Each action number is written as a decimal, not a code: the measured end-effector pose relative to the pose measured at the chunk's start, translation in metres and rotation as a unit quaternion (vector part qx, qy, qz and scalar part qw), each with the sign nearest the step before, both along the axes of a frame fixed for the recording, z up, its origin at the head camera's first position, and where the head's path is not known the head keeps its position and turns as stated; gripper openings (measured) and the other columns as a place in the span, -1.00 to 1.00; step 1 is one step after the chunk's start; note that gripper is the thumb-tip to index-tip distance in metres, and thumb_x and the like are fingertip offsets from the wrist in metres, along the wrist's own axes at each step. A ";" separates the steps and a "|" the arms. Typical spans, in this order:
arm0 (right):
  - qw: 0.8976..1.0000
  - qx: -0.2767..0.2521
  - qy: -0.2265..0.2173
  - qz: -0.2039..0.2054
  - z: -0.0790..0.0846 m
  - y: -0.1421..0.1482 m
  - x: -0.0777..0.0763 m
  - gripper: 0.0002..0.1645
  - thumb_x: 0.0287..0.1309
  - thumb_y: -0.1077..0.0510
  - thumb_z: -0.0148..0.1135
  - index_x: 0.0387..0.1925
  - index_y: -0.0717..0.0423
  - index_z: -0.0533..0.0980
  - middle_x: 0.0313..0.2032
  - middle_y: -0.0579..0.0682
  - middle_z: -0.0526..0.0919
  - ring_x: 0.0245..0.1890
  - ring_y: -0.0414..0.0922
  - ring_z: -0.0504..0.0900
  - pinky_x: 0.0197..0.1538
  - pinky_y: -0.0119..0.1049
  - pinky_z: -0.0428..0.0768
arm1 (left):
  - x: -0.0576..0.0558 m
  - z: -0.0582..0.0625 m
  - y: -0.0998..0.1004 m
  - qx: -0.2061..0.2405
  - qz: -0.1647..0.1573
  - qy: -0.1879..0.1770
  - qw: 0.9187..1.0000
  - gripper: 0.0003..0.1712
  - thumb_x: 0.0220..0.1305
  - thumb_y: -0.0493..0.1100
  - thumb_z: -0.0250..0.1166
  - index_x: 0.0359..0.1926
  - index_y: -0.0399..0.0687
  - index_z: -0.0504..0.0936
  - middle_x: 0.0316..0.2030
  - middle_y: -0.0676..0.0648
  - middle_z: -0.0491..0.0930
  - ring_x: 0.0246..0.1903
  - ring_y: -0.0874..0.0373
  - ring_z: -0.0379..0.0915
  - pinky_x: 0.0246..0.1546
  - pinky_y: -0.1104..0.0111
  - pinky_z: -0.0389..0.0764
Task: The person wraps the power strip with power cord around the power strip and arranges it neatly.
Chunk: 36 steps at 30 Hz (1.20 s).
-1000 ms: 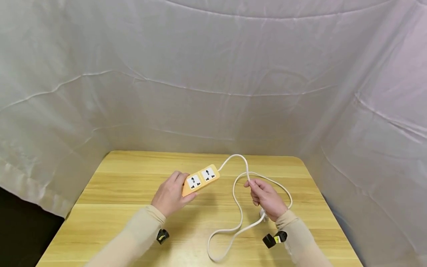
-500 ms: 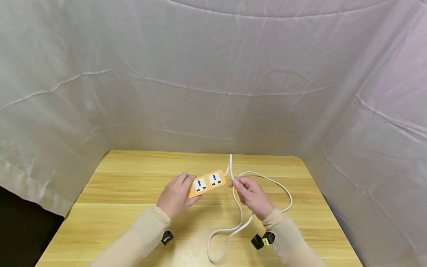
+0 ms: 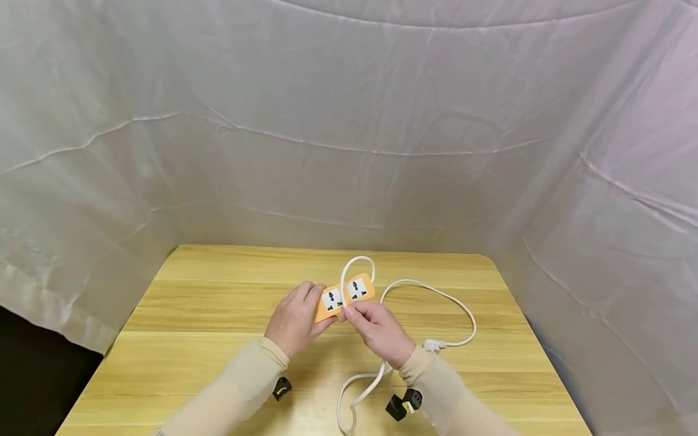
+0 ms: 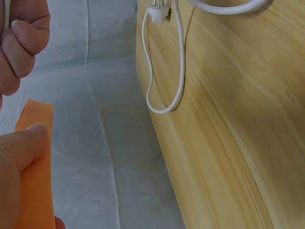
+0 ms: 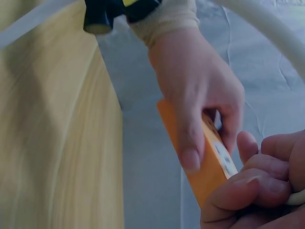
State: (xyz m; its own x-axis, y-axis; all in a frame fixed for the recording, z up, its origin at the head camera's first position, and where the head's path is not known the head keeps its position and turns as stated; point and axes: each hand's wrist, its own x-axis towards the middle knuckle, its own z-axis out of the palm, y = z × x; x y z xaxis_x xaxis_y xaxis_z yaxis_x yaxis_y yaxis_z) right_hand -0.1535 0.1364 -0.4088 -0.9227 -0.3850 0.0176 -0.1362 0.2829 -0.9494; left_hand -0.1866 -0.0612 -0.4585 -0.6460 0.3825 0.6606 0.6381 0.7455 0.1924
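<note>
My left hand [image 3: 294,319] grips the near-left end of an orange power strip [image 3: 364,297] with two white sockets, held above the table. In the left wrist view the thumb lies along the strip's orange side [image 4: 37,191]. Between thumb and fingers my right hand [image 3: 382,332] pinches the white cord [image 3: 357,258], just in front of the strip. From the strip's far-right end the cord loops up and comes down across its face to those fingers. The rest of the cord trails onto the table, ending in a white plug [image 3: 433,345] to the right of the right hand.
The wooden table [image 3: 207,303] carries the loose cord in a wide loop on the right and a smaller one near the front. Grey cloth [image 3: 349,181] hangs behind and along the sides. Black wrist cameras [image 3: 403,404] sit below the sleeves.
My right hand has moved left with the pinched cord, drawing it from beside the strip to across its face. The left hand and strip have shifted slightly right. The plug shows fully now.
</note>
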 end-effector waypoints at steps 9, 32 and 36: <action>1.000 0.001 -0.016 0.013 -0.005 -0.017 0.008 -0.66 0.40 0.13 -0.01 -0.25 0.31 0.59 -0.74 -0.16 0.18 -0.76 -0.30 0.15 -0.64 -0.45 0.18 | 0.001 0.001 0.001 0.022 0.015 -0.001 1.000 -0.28 -0.13 0.00 0.56 0.02 -0.27 0.51 -0.23 -0.10 0.48 -0.32 0.09 0.47 -0.33 0.24 0.63; 0.975 -0.021 -0.161 0.151 -0.053 0.017 0.001 -0.55 0.38 -0.10 0.01 -0.38 0.18 0.54 -0.76 -0.18 0.21 -0.73 -0.27 0.18 -0.61 -0.43 0.24 | 0.014 0.023 -0.013 0.083 -0.117 -0.018 0.989 -0.30 -0.09 -0.01 0.53 0.06 -0.22 0.52 -0.13 -0.04 0.51 -0.31 0.21 0.44 -0.35 0.41 0.58; 0.961 -0.052 -0.185 0.200 -0.058 0.027 -0.004 -0.59 0.40 -0.05 -0.01 -0.47 0.16 0.43 -0.74 -0.18 0.21 -0.73 -0.26 0.19 -0.59 -0.37 0.22 | 0.019 0.027 -0.012 0.079 -0.149 -0.012 0.986 -0.29 -0.02 0.06 0.48 0.10 -0.21 0.50 -0.11 -0.04 0.51 -0.28 0.21 0.44 -0.33 0.44 0.56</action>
